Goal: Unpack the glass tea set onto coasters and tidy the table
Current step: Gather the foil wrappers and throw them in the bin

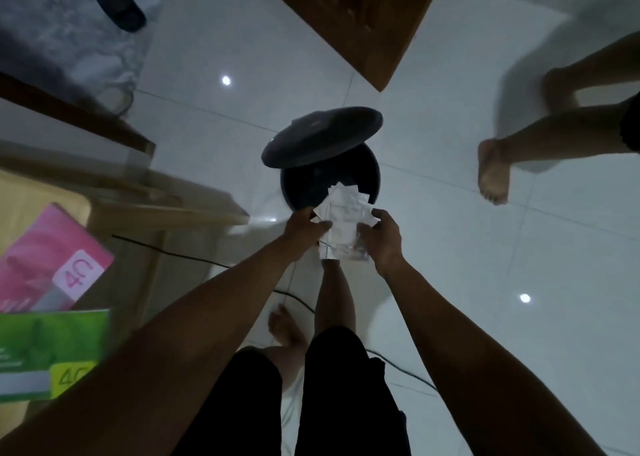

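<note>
Far left: glass tabletop (114, 181) with a wooden frame, carrying a pink box (52, 261) near its left edge and a green box (48, 344) just below it at the near-left corner, both blurry, both marked "40". Above that, a grey rug (69, 39) on the white tiled floor (485, 282) with a dark slipper (116, 1) lying on it. A thin black cable (194, 259) snaking across the tiles from under the table.

Middle: round black bin (360, 178) with its lid (322, 136) tipped up and back, mouth open. Left hand (304, 230) and right hand (384, 240) both closed around one bundle of crumpled white wrapping paper (343, 216), fingers pinching it from either side, held right over the near rim of the bin, upper half already above the opening. Bare leg and black shorts (332, 386) straight below.

Top centre: corner of a brown wooden cabinet (349, 15).

Right: someone else's bare legs (540, 136), one foot lifted off the tiles, well apart from the bin.
</note>
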